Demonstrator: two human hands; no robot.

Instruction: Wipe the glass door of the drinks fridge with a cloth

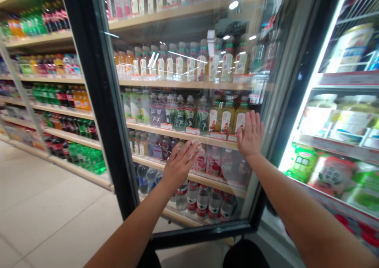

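An opened glass door (pixel 204 233) with a black frame stands in front of me. My left hand (pixel 179 163) is at the lower middle of the pane, pressing a crumpled whitish cloth (pixel 199 148) under its fingers. Only part of the cloth shows past the fingertips. Further right, my right hand (pixel 251 135) lies flat at the glass near the door's right frame, fingers stretched out and holding nothing. Ceiling lights reflect in the upper pane.
Through the glass I see wooden shelves (pixel 166 84) with rows of bottled drinks (pixel 191 112). More drink shelves (pixel 66 79) run along the left above a tiled floor (pixel 56 212). At right, a lit cooler holds bottles (pixel 352 116) and green and red packs (pixel 331 173).
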